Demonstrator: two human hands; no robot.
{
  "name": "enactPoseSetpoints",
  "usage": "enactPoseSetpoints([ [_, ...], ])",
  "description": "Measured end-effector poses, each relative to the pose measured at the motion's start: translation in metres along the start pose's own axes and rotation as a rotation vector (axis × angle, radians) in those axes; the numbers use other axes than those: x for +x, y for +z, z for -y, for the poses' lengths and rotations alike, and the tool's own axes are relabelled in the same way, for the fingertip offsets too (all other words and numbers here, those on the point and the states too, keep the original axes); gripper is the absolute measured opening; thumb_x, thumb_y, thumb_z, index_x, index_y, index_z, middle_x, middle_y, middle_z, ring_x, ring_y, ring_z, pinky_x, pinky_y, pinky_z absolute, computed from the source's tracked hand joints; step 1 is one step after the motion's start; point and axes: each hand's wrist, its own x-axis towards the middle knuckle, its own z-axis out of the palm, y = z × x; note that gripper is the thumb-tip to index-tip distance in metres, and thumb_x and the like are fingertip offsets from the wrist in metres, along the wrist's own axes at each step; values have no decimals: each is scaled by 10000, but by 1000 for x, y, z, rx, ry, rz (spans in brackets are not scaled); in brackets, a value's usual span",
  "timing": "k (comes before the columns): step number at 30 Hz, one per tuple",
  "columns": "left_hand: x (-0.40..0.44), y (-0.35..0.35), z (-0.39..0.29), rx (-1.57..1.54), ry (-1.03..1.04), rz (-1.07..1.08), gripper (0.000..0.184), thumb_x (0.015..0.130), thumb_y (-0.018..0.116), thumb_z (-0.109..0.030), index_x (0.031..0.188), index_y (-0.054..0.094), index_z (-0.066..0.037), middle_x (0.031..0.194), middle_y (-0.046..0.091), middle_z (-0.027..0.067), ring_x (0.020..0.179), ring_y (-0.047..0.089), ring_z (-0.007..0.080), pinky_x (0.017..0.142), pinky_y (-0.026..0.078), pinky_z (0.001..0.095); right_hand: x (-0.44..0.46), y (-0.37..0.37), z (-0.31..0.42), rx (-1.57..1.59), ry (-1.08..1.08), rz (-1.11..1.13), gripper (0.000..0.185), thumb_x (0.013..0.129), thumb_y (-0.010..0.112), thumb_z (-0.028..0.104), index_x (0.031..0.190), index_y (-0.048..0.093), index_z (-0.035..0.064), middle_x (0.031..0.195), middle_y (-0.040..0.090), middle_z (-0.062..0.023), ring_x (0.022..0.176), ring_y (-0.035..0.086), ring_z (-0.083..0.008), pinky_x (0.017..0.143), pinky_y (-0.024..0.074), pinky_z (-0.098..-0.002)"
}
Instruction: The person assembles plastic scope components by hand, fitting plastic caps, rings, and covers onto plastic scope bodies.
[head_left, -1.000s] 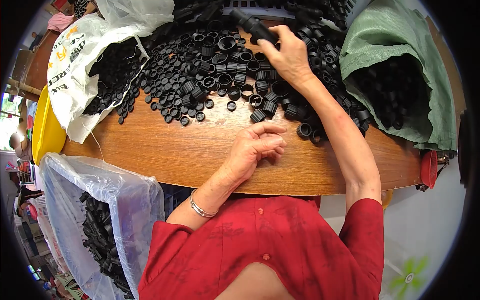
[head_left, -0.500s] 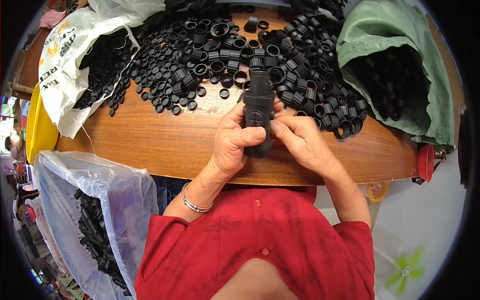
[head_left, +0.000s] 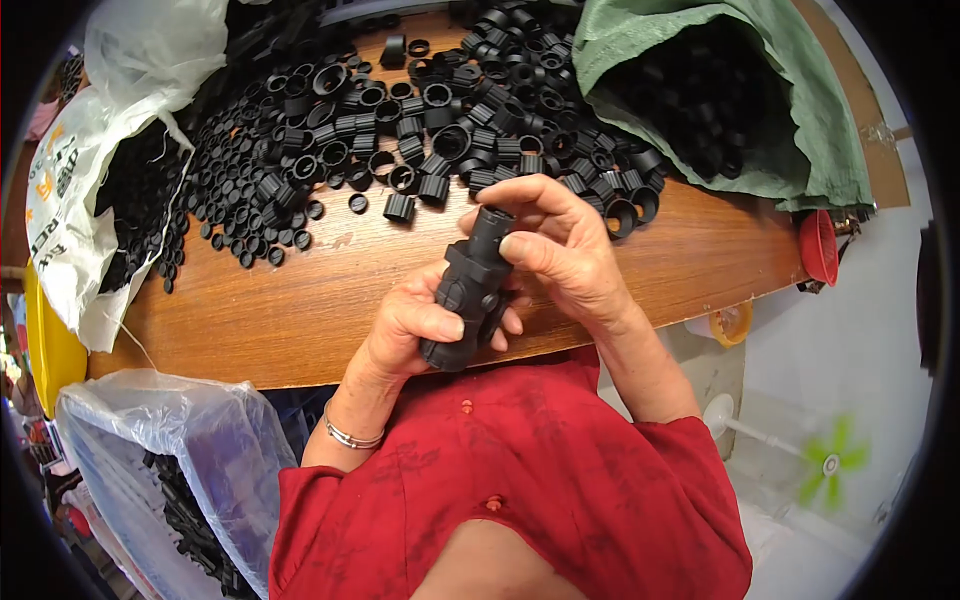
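My left hand [head_left: 405, 325] is wrapped round the lower part of a black plastic scope-like tube [head_left: 468, 285], its thumb lying across the side. The tube tilts with its narrow end up and away from me, and round knobs show on its body. At that narrow end, my right hand [head_left: 570, 255] grips with the thumb on one side and the index finger curled over the far side. Some of its fingers are hidden behind the tube. Just beyond the hands lie loose black ribbed rings [head_left: 433, 188] and small round black caps [head_left: 358, 203] on the wooden table [head_left: 270, 325].
A white sack [head_left: 75, 240] of small black parts lies at the left, a green sack [head_left: 830, 130] of black pieces at the right. Below left stands a plastic-lined bin [head_left: 225, 440] holding black parts. A red basket [head_left: 818, 248] and a green fan [head_left: 831, 464] are at right.
The tube has gone from nearly upright in view to tilted. My right hand has moved from its side up to the narrow end. The whole view has shifted, with the table sliding left.
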Motion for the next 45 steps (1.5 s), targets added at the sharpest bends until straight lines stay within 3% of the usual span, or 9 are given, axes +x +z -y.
enactPoseSetpoints([
  [7,0,-2,5,-230,-70,115,746,657,773,-198,1278,516,126,1176,604,298,990,665,405,811,594,444,-5,2,-5,200,85,47,427,895,671,64,1290,519,12,1121,665,-187,893,657,-135,617,555,-201],
  [10,1,0,3,-160,-56,77,754,633,787,-213,1257,538,130,1151,618,302,958,671,414,783,596,447,-8,7,-3,71,62,-17,434,887,680,74,1288,523,17,1123,664,-180,919,662,-151,638,561,-207],
  [17,-1,1,2,-134,-119,104,773,618,834,-249,1226,569,147,1131,621,327,911,679,410,742,599,452,-19,-2,-7,131,78,26,483,836,745,68,1270,537,32,1127,666,-152,1042,641,-190,938,533,-338],
  [23,-1,23,-4,208,-107,-177,595,584,776,-111,1133,641,73,984,699,207,806,708,258,768,590,356,-29,-14,-23,252,21,-27,489,842,755,56,1273,525,40,1137,671,-139,1077,648,-220,957,532,-367],
  [26,-1,21,0,268,-109,-185,608,605,783,-98,1168,622,68,1023,691,192,831,706,252,784,594,365,-33,-21,-11,169,122,-33,505,833,771,68,1278,534,35,1141,671,-125,1070,648,-201,940,535,-350],
  [30,1,15,5,231,-31,-258,620,649,770,-72,1230,589,48,1076,673,175,866,702,243,812,595,376,-21,-47,23,-618,71,-285,126,864,689,50,985,713,21,952,704,-61,889,658,-149,793,533,-298],
  [32,0,9,4,176,-29,-235,621,667,762,-61,1250,574,38,1096,665,170,881,700,240,821,595,381,-14,-65,30,-1398,-249,-454,91,847,668,70,902,720,20,900,692,-109,850,655,-257,781,528,-359],
  [33,1,9,4,180,-24,-230,601,669,754,-56,1236,577,34,1082,668,170,880,700,240,826,586,371,-12,-69,30,-1537,-317,-495,105,828,678,92,902,718,29,892,663,-148,867,619,-336,793,517,-405],
  [45,6,9,5,212,-13,-279,570,694,760,-66,1230,588,24,1067,662,133,894,687,219,828,566,341,4,-55,12,-1693,-341,-312,301,733,779,132,995,664,38,990,604,-110,975,563,-328,843,458,-443],
])
